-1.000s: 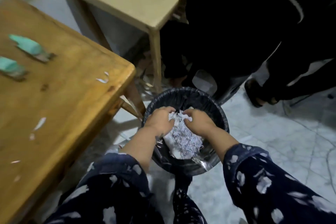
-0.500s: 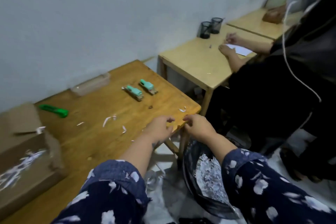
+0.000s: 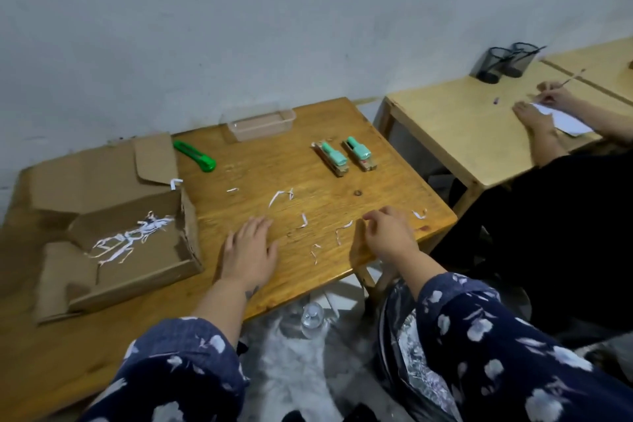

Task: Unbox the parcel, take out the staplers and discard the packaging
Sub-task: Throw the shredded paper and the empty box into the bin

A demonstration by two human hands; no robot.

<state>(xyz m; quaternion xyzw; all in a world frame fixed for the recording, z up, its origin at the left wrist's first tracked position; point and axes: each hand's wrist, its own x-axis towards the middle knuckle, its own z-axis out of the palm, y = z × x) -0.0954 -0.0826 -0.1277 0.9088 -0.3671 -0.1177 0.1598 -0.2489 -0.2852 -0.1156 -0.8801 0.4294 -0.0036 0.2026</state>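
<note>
- A person is sitting at a wooden table [image 3: 308, 267], seen from a camera on the head that is looking down at two bare hands reaching out of dark floral sleeves.
- The left hand [image 3: 248, 250] is lying palm down on the tabletop, fingers straight and slightly spread, gripping nothing; it is probably placed there to sweep scraps together.
- The right hand [image 3: 388, 235] is hovering near the table's right corner with fingers loosely curled downward; whether the fingertips are pinching a scrap cannot be told.
- Thin white paper shreds [image 3: 305, 221] are lying scattered on the wood between and just beyond the two hands, seemingly packing filler waiting to be discarded.
- Two mint-green staplers [image 3: 344, 158] are sitting side by side, well beyond the hands toward the wall, already unpacked and apparently set clear of the mess.
- The opened cardboard box [image 3: 130, 243] is resting at the left with flaps spread, more shreds lying inside it.
- A green utility knife [image 3: 195, 156] is lying between box and staplers, near a clear plastic tray [image 3: 260, 125] by the wall.
- A black-lined waste bin [image 3: 407, 353] is standing on the floor under the right arm, within easy reach for dropping scraps.
</note>
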